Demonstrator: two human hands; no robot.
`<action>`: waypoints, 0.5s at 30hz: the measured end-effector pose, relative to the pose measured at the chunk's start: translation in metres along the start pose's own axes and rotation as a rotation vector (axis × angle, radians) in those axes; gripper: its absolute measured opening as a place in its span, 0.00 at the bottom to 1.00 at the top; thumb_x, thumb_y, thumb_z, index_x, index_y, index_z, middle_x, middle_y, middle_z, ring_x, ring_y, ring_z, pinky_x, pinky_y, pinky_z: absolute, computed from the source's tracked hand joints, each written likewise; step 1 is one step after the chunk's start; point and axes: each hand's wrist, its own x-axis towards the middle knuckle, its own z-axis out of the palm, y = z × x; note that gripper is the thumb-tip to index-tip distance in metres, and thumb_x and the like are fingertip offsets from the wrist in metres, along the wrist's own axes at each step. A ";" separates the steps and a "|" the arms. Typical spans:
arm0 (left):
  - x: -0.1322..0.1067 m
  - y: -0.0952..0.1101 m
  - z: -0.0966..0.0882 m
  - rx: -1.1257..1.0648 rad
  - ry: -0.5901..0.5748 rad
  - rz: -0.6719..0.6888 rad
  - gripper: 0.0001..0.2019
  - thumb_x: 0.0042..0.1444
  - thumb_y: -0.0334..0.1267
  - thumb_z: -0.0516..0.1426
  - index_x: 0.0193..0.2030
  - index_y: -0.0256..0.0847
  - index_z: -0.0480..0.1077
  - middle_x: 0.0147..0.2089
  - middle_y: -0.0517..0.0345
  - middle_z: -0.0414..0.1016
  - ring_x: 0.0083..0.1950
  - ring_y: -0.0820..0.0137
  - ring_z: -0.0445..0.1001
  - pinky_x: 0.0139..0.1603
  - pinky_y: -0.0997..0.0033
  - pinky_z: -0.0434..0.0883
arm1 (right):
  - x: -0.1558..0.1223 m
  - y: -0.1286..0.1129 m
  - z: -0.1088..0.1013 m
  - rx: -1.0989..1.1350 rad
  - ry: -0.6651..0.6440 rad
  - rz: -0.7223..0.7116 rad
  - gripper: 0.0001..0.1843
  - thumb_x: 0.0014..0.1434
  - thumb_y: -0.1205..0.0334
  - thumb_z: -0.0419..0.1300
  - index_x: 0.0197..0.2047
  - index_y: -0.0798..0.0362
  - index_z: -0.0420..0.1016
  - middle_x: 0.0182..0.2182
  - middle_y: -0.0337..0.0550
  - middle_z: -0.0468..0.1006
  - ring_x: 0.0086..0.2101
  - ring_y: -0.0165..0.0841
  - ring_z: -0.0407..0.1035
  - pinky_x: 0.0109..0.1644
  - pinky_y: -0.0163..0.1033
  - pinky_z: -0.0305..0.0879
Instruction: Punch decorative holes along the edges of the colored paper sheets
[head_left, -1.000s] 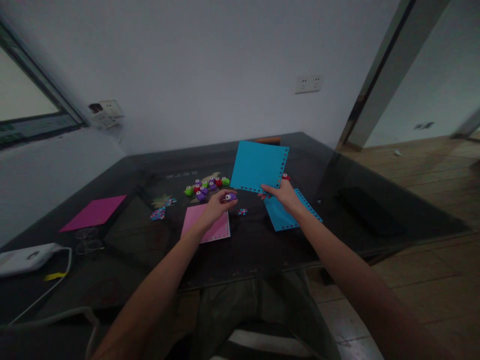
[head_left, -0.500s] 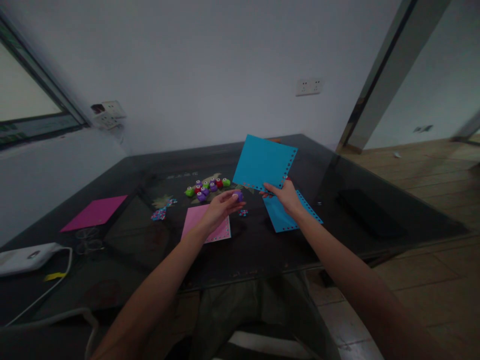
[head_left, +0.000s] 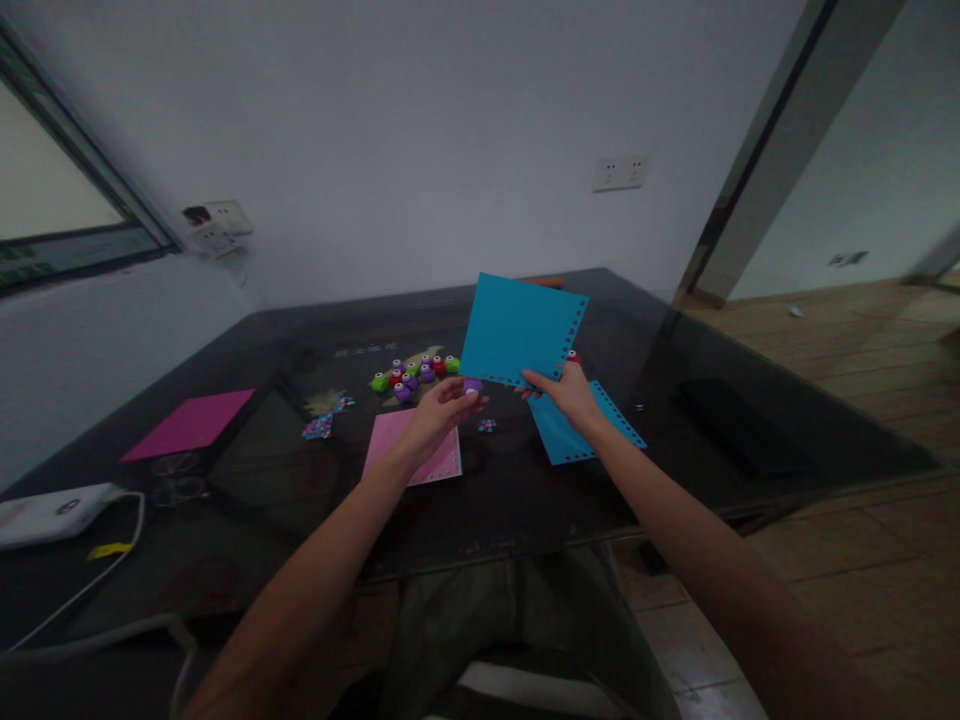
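Note:
My left hand (head_left: 446,405) is closed on a small purple craft punch (head_left: 472,386), at the lower left corner of a blue paper sheet (head_left: 521,325). Whether the punch grips the paper is too small to tell. My right hand (head_left: 562,390) pinches this raised sheet by its bottom edge, thumb in front. Small holes run along its right and bottom edges. A red punch (head_left: 573,356) shows just behind my right hand. Under that hand lies another blue sheet (head_left: 577,430) with holed edges. Below my left hand is a pink sheet (head_left: 386,435), holed too.
Several green, red and purple punches (head_left: 410,375) stand grouped on the dark table (head_left: 510,510). Small paper cutouts lie in heaps (head_left: 318,427) and near the middle (head_left: 487,426). Left are a magenta sheet (head_left: 191,425), glasses (head_left: 178,485) and a white power strip (head_left: 60,515); right, a black object (head_left: 735,425).
The raised blue sheet has shifted slightly left and tilted a little. Its lower left corner now meets the purple punch in my left hand, which has hardly moved.

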 end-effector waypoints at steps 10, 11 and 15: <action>-0.001 0.001 0.001 0.027 0.022 0.004 0.17 0.43 0.34 0.66 0.40 0.37 0.68 0.44 0.52 0.73 0.42 0.66 0.76 0.49 0.64 0.69 | 0.002 0.006 -0.002 -0.036 -0.011 0.006 0.18 0.47 0.48 0.65 0.33 0.54 0.72 0.28 0.50 0.80 0.26 0.36 0.74 0.33 0.42 0.72; -0.001 0.001 0.002 0.026 0.018 0.006 0.17 0.43 0.34 0.66 0.40 0.37 0.68 0.44 0.52 0.73 0.42 0.66 0.76 0.49 0.64 0.69 | 0.002 0.005 -0.002 -0.040 -0.009 0.008 0.18 0.47 0.49 0.65 0.33 0.54 0.72 0.28 0.50 0.80 0.25 0.36 0.74 0.33 0.42 0.72; 0.000 0.001 0.001 0.027 0.006 0.014 0.16 0.43 0.34 0.65 0.40 0.36 0.69 0.43 0.52 0.72 0.42 0.67 0.76 0.50 0.64 0.69 | 0.001 0.004 -0.002 -0.041 -0.019 0.002 0.16 0.48 0.50 0.65 0.33 0.54 0.72 0.28 0.50 0.79 0.25 0.36 0.73 0.31 0.42 0.71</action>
